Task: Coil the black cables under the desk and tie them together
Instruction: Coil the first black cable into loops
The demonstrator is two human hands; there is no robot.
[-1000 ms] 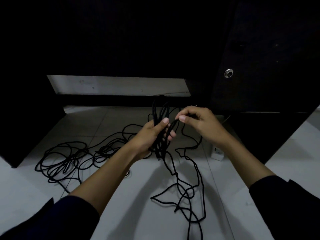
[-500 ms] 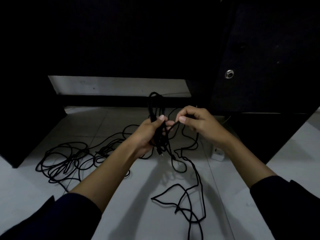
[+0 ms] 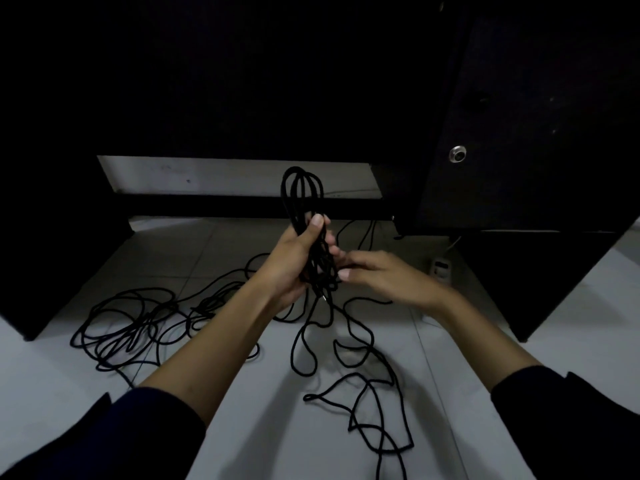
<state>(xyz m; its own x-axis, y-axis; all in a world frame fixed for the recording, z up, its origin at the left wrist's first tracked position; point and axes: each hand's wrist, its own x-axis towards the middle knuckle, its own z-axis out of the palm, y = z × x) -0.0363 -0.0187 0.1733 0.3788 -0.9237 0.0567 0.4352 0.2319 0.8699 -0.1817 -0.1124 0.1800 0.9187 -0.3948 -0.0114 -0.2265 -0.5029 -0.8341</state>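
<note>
Under the dark desk (image 3: 519, 98), the left hand (image 3: 294, 261) held a bunch of black cable loops (image 3: 303, 192) up off the floor. Its fingers were curled tight around the middle of the bunch, and its thumb (image 3: 313, 225) pressed on the front. The tops of the loops stuck up above the hand. The right hand (image 3: 388, 275) was just beside the bunch, low down. Its fingers were close together and only a little bent, and the fingertips (image 3: 344, 273) touched the cable. I could not tell if they pinched a strand. More of the black cable (image 3: 367, 382) hung from the bunch and lay in loose curls on the pale floor (image 3: 242, 438) between the arms. Another messy pile of cable (image 3: 128, 327) lay on the floor to the left. A small white box (image 3: 440, 268) sat by the desk's right side.
</note>
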